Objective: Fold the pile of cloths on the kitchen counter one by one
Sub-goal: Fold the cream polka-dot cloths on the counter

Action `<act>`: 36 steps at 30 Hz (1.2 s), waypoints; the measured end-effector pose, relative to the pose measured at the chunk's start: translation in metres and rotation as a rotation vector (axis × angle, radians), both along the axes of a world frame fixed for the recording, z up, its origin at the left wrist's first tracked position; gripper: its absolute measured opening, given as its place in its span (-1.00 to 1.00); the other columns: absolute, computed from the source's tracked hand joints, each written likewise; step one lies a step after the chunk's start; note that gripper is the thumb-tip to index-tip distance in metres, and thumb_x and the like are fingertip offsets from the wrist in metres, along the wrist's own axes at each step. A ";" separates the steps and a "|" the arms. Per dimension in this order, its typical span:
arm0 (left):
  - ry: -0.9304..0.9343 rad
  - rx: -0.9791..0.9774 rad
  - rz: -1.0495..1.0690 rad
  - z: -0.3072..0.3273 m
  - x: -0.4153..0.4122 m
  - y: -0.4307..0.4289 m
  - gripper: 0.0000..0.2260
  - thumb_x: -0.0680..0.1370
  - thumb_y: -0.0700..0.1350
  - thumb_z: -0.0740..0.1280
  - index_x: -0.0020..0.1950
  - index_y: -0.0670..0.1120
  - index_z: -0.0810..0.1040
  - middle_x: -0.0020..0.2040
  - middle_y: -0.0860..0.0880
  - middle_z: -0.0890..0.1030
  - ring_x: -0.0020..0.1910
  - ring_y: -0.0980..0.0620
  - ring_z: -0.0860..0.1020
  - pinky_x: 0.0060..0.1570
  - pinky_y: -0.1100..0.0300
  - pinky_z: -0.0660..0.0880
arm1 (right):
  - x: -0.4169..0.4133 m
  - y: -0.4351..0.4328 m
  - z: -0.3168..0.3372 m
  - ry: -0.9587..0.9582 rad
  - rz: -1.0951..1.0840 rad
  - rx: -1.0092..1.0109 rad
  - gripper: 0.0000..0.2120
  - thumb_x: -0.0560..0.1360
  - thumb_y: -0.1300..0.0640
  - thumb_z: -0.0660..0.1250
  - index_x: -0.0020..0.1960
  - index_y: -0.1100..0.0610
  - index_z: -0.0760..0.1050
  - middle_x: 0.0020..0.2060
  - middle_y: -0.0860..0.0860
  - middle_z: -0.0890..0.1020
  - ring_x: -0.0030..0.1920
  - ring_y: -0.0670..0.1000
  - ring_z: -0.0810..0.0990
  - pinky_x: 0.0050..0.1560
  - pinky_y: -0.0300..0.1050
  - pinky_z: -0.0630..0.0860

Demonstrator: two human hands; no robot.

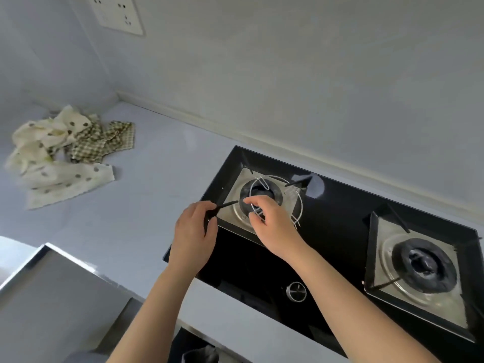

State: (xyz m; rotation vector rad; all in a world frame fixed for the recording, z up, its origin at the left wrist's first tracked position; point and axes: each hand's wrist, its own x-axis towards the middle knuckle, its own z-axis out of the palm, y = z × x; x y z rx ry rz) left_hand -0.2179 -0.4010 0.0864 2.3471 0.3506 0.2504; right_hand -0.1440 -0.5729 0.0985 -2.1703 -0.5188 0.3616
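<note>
Cloths: one crumpled pile (pixel 65 153), cream spotted and green checked, lies on the surface (pixel 146 179) at 10 o'clock, well apart from both hands.
Hob: one black hob (pixel 340 218) at 3 o'clock, with two burners, the left burner (pixel 262 191) and the right burner (pixel 424 265), and one knob (pixel 296 291).
Left hand (pixel 195 226): fingers curled round a black prong (pixel 227 203).
Right hand (pixel 264 218): fingers pinch one wire ring (pixel 301 203) over the left burner.
Wall: one socket plate (pixel 115 14) at 11 o'clock.

In front of you lies a black hob (pixel 340 218) with two burners. The left burner (pixel 259 192) carries a wire ring (pixel 301 205), with a black prong (pixel 227 204) beside it. A knob (pixel 296 291) sits near the front. A socket (pixel 115 14) is on the wall, upper left.
</note>
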 end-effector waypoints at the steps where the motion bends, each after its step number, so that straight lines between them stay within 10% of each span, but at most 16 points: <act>1: -0.004 -0.002 0.014 -0.002 0.001 0.017 -0.77 0.60 -0.17 0.22 0.24 -0.06 0.50 0.24 0.04 0.52 0.25 0.04 0.44 0.30 0.06 0.37 | 0.001 0.018 -0.002 -0.004 0.005 -0.004 -0.69 0.62 0.17 0.19 0.35 0.03 0.42 0.29 -0.10 0.47 0.21 -0.23 0.40 0.18 -0.36 0.36; 19: 0.181 0.354 -0.030 -0.083 0.086 0.401 -0.76 0.43 -0.29 0.39 0.08 -0.16 0.60 0.08 -0.15 0.59 0.07 -0.24 0.54 0.02 -0.11 0.46 | 0.063 0.394 -0.067 0.082 0.129 -0.227 -0.64 0.58 0.19 0.14 0.36 0.14 0.40 0.32 0.06 0.44 0.30 0.07 0.42 0.28 -0.03 0.39; 26: 0.068 0.454 -0.148 -0.124 0.105 0.440 -0.69 0.49 0.04 0.12 -0.03 -0.08 0.59 -0.15 -0.03 0.51 -0.23 -0.11 0.55 -0.40 0.14 0.43 | 0.087 0.451 -0.114 -0.054 0.164 -0.282 -0.60 0.54 0.20 0.21 0.37 0.06 0.43 0.24 0.06 0.49 0.22 0.12 0.44 0.22 0.07 0.41; 36: -0.240 0.508 -0.221 -0.152 0.127 0.457 -0.75 0.49 0.04 0.19 -0.07 -0.05 0.61 -0.20 0.07 0.57 -0.35 0.00 0.57 -0.51 0.21 0.37 | 0.107 0.469 -0.171 -0.565 0.022 -0.185 -0.89 0.51 0.12 0.34 0.03 0.05 0.57 -0.07 0.00 0.51 -0.18 0.08 0.57 -0.39 -0.13 0.36</act>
